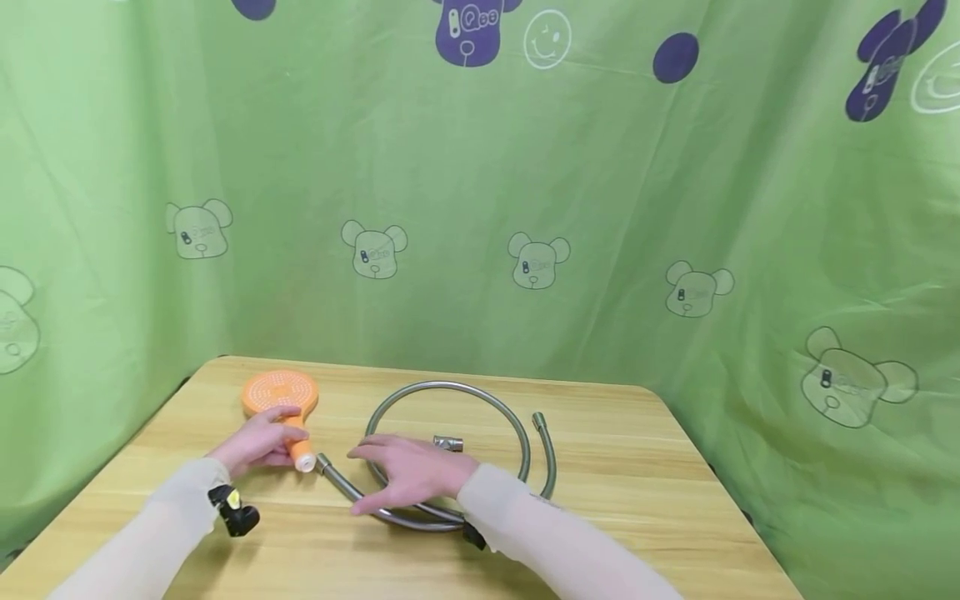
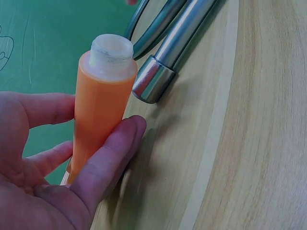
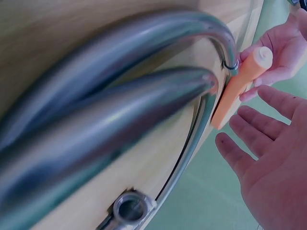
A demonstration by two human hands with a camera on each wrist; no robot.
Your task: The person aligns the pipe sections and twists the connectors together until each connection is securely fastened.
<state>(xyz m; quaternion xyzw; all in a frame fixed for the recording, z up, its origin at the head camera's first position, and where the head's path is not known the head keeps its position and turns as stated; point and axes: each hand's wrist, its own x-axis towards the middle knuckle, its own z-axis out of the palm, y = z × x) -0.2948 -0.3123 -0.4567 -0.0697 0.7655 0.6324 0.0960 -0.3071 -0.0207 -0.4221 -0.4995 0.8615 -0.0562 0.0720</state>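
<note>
An orange hand shower head (image 1: 281, 389) lies face up at the table's left, its white threaded end toward me. My left hand (image 1: 257, 442) grips its handle (image 2: 101, 108), thumb on one side and fingers on the other. A coiled metal shower hose (image 1: 527, 446) lies in the middle; one end (image 1: 322, 461) is close beside the handle's threaded end. Above the hose's left part my right hand (image 1: 417, 471) hovers with fingers spread, holding nothing, and it hides part of the coil.
Inside the coil lies a small metal fitting (image 1: 448, 443). The hose's other end (image 1: 539, 420) points away on the right. Wood-grain table (image 1: 630, 525) lies underneath, with a green patterned curtain (image 1: 465, 333) behind and at both sides.
</note>
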